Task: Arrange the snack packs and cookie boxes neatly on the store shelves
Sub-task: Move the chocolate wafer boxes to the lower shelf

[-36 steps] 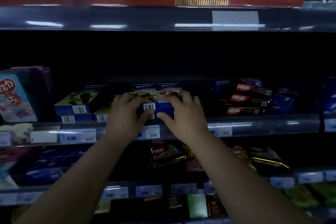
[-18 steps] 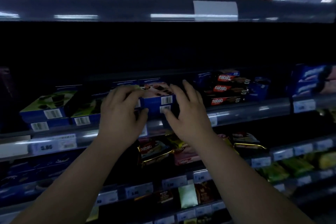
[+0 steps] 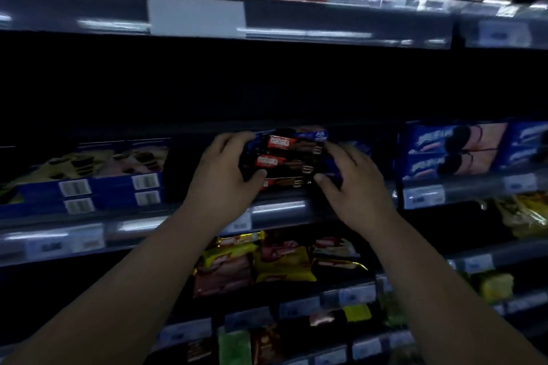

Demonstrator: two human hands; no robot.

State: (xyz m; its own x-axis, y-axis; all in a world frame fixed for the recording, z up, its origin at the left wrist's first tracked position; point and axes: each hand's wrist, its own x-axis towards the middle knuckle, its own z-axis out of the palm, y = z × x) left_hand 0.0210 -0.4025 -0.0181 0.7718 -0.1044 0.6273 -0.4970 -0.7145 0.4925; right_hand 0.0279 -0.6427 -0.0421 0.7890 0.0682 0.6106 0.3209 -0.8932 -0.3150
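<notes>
Stack of dark red-labelled wafer packs (image 3: 286,161) being squared on the middle shelf (image 3: 278,212).
It is being pinched between the fingers of the left hand (image 3: 226,175) and the right hand (image 3: 353,184); gentle, even inward pressing is being called for next.

A shop aisle: tiered display shelves (image 3: 275,213) with price tags (image 3: 424,195) along their front edges, stocked with rows of cookie boxes (image 3: 456,148) and wrapped snack packs (image 3: 284,264).
</notes>
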